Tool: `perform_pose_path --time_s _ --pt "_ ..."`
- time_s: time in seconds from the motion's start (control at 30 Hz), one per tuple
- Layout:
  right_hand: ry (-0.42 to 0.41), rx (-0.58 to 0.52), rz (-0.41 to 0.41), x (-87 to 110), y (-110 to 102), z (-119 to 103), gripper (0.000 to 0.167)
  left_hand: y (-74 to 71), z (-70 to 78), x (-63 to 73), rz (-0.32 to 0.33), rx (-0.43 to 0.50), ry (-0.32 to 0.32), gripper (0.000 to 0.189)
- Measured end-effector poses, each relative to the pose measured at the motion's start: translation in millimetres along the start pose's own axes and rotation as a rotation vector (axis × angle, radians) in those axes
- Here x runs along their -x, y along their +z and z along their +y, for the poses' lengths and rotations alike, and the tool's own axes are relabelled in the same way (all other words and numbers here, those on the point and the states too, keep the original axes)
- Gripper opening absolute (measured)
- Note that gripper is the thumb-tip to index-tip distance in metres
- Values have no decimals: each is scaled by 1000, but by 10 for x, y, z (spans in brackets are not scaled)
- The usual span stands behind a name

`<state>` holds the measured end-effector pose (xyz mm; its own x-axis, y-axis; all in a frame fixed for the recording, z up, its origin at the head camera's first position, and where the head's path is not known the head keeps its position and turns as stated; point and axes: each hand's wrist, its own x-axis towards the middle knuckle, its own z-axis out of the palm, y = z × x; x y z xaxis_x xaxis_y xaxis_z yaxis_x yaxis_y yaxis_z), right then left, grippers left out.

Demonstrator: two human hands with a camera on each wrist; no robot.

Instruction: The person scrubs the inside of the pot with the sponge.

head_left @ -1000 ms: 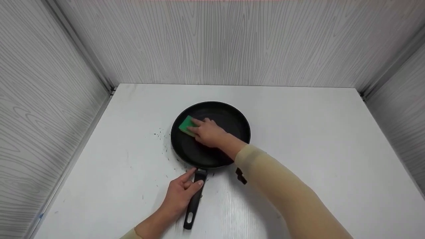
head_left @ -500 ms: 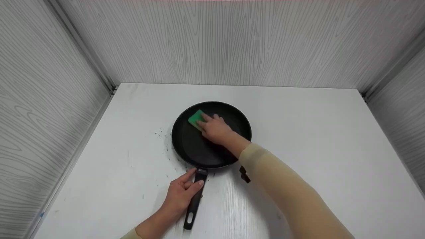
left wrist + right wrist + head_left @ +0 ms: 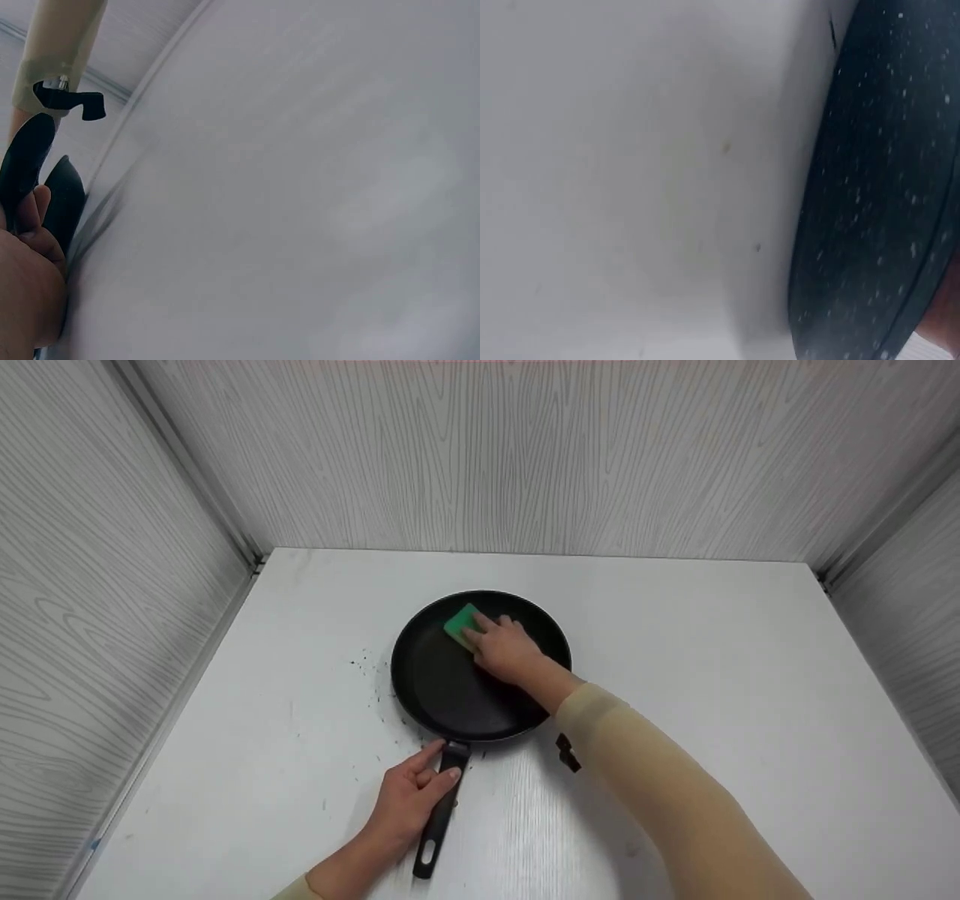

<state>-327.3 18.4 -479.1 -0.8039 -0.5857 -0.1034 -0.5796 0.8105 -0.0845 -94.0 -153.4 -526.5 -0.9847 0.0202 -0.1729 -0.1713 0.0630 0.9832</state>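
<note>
Left hand (image 3: 409,802): nearest the viewer, fingers and thumb curled round the upper part of the pan handle (image 3: 439,817), close to where it joins the pan; holds it against the white tabletop (image 3: 712,675).

Right hand (image 3: 510,649): farther in, palm down inside the frying pan (image 3: 450,690), fingers bent over a green sponge (image 3: 461,622) and pressing it to the pan floor near the far rim. Beige sleeve (image 3: 660,795) runs back to the lower right, with a small black clip beside the wrist.

Frying pan: black, round, speckled inner coating visible in the right wrist view (image 3: 885,187); sits flat near the table's middle, handle pointing toward the viewer.

Crumbs (image 3: 367,667): dark specks scattered on the table just left of the pan.

Walls (image 3: 480,457): pale wood-grain panels enclose the table on three sides.

Handling note, as judgement: scrubbing goes best with the handle grip kept firm so the pan does not turn, the sponge held flat with even pressure, and strokes overlapping along the rim curve, kept inside the wall so loosened residue does not join the crumbs.
</note>
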Motion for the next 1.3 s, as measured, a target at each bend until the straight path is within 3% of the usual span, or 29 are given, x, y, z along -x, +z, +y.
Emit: perform_pose_path --time_s 0.63,1.3 --pt "56 182 24 137 -45 192 56 28 34 10 2 23 -31 67" --pt "-1 141 31 367 -72 398 54 27 49 14 11 46 -57 67"
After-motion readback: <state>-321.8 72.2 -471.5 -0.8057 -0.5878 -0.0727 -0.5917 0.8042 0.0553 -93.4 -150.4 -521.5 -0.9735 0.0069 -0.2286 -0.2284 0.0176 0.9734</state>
